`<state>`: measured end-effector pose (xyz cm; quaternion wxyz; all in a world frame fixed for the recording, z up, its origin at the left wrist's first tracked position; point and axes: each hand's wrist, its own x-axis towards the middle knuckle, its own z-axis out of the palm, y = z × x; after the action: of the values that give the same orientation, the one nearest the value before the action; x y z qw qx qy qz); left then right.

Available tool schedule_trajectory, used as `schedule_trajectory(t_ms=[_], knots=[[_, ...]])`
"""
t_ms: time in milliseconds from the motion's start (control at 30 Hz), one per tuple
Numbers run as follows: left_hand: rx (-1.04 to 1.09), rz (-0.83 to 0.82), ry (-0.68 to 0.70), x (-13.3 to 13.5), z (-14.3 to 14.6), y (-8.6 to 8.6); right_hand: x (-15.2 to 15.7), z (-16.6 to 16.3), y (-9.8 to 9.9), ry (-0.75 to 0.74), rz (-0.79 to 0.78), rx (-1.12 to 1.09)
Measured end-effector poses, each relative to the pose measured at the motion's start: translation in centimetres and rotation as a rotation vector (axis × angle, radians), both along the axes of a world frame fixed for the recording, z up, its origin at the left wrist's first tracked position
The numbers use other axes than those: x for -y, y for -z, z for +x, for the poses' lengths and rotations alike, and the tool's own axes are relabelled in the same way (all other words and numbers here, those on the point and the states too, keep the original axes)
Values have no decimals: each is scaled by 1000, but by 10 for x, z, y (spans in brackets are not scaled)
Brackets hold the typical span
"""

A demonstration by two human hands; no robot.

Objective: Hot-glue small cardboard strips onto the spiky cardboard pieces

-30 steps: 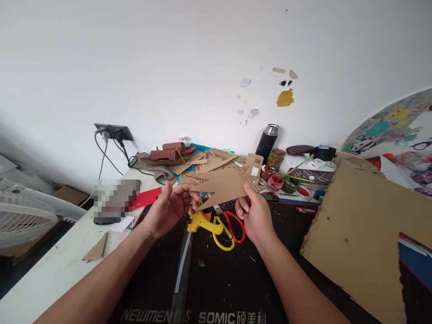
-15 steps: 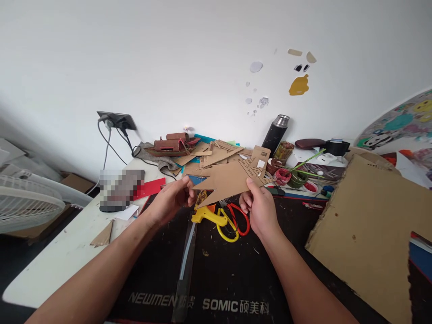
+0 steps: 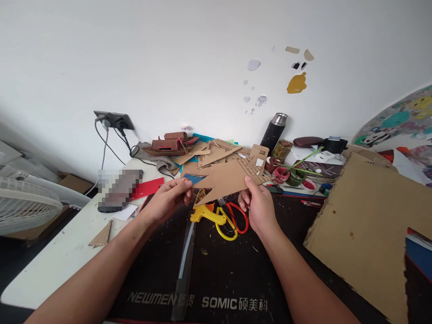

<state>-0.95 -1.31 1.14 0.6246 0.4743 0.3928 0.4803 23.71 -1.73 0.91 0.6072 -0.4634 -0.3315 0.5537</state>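
Head view. Cut cardboard pc (image 3: pixel 226 177) held up over black mat (image 3: pixel 219 267), between the 2 hands, approx. level, just above the glue gun (image 3: pixel 209 214) & scissors (image 3: pixel 232 219). R hand (image 3: pixel 258 204): thumb on top face, fingers curled below, pinching pc's near edge toward R end. L hand (image 3: pixel 175 193): fingers curled, thumb against index, right at tip of upper prong; pinching it or only touching, can't tell.

Progress (judged): pc already cut to outline, L end w/ V-notch & 2 pointed prongs. No glue or paint seen on its upper face; not joined to anything at L end. R end overlaps scrap pile (image 3: pixel 219 155) in view, so finish there unclear. How much cutting is left: can't tell. Large cardboard sheet (image 3: pixel 364 220) at R, ragged edge.

Writing: mat reads "NEWMEN" + chars. (unclear), then "SOMIC 硕美科". Printed card (image 3: pixel 245 166) by pc's R end: "2008" legible, rest too small; whether same pc, can't tell. QR-like square above it.
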Motion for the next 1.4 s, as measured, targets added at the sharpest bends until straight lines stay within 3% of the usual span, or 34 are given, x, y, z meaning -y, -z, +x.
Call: schedule_trajectory(t_ms=[1400], knots=[[42,47,-58,-2,-1,2,1,0,-1,-23,-5,-9]])
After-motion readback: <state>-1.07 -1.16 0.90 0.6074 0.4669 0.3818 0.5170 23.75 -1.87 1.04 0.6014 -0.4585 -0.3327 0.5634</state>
